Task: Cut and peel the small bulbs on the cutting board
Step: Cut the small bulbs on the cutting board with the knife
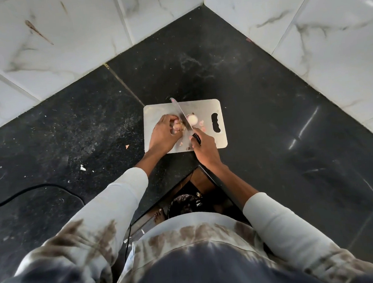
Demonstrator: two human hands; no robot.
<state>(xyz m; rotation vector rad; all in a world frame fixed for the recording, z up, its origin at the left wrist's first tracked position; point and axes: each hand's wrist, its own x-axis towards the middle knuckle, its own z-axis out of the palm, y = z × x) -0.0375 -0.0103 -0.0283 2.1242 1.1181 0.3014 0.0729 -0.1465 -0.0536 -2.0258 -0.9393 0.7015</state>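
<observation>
A pale cutting board (212, 141) with a handle slot lies on the dark countertop. My left hand (162, 135) is closed around a small brownish bulb (178, 126) on the board's left half. My right hand (205, 150) grips the black handle of a knife (182, 115). Its blade slants up and left across the board and rests against the right side of the held bulb. A peeled whitish-pink bulb (193, 119) sits just right of the blade. Pink skin scraps (202, 124) lie beside it.
Marble-tiled walls meet in a corner behind the board. A black cable (36, 189) runs over the counter at the left. Loose peel bits (82, 168) are scattered left of the board. The counter's front edge (214, 179) is under my right wrist, with the floor below.
</observation>
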